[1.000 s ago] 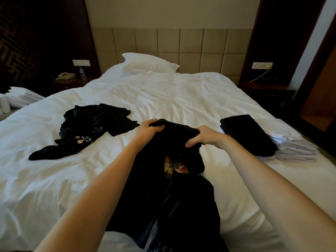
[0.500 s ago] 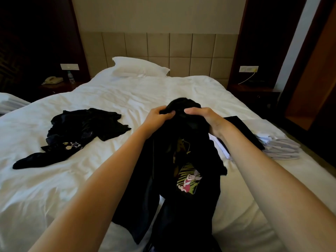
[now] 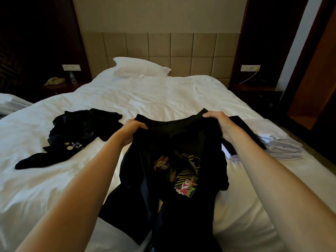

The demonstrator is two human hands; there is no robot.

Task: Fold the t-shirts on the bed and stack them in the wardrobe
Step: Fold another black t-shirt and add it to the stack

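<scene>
Both hands up: left hand [image 3: 131,130] and right hand [image 3: 219,122] grip the black t-shirt's [image 3: 174,171] top edge, spread above the white bed [image 3: 163,95], crumpled shirts [image 3: 76,131] lying left

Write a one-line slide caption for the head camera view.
Left hand and right hand hold a black printed t-shirt up over the bed, folded stack at right.

Both bare forearms stretch forward over the near edge of the bed [image 3: 163,99], the left hand [image 3: 133,130] and the right hand [image 3: 218,122] held apart, the right a little higher, each with fingers curled round the upper edge of the black t-shirt [image 3: 172,139].
</scene>
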